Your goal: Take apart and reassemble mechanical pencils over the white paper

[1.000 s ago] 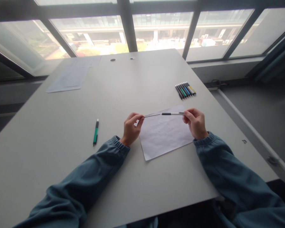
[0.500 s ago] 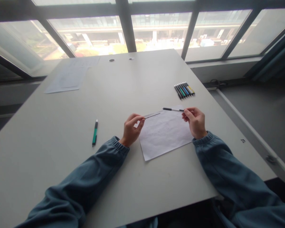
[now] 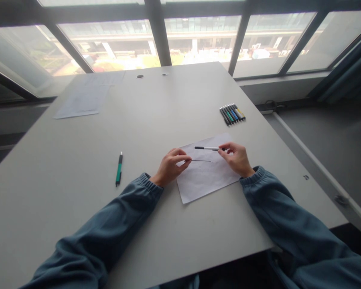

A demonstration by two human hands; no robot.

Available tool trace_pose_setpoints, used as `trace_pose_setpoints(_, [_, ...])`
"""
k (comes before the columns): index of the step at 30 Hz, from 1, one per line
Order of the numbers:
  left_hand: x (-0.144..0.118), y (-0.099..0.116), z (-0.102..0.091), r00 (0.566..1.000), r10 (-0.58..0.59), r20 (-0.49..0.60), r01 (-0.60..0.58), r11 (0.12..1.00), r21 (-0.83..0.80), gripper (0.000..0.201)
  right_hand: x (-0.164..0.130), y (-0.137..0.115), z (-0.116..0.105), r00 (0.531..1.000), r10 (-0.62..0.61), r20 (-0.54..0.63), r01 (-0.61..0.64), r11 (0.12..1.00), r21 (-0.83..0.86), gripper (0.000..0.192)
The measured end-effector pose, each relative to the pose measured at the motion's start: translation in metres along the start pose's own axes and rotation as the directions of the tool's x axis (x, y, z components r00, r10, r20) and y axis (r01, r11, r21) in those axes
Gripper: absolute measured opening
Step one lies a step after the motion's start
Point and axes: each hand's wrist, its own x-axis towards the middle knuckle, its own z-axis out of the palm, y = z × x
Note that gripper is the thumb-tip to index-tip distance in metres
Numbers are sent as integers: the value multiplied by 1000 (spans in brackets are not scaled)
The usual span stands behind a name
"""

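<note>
My left hand (image 3: pixel 173 165) pinches one end of a pen refill (image 3: pixel 201 161), a thin dark stick that points right above the paper. My right hand (image 3: pixel 236 159) grips the right end of a white-and-black pen (image 3: pixel 208 148) between thumb and fingers. The pen's black end faces left, a little beyond the refill and apart from it. Under both hands lies a white sheet of paper (image 3: pixel 198 187), tilted on the table, with faint marks that I cannot read.
A green-and-black pen (image 3: pixel 119 170) lies left of my left hand. Several pens in a row (image 3: pixel 232 114) rest beyond my right hand. Other paper sheets (image 3: pixel 81 98) lie at the far left of the white table (image 3: pixel 156 108). A small dark item (image 3: pixel 306 177) sits near the right edge.
My right hand has come left and slightly nearer with the pen. My left hand has shifted a little right, and the refill now points lower, nearly level.
</note>
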Motion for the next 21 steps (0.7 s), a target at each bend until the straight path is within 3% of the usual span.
trace_pose_setpoints(8, [0, 1, 0, 996, 4, 89, -6, 1000, 24, 9, -2, 8, 1, 991, -119, 68, 128, 980, -154, 15])
trace_pose_setpoints(14, [1, 3, -1, 995, 7, 97, -11, 999, 38, 11, 0, 10, -1, 967, -213, 136, 243, 932, -270, 9])
trace_pose_setpoints(21, [0, 1, 0, 994, 4, 111, -9, 999, 44, 10, 0, 11, -1, 961, -220, 166, 262, 917, -300, 12])
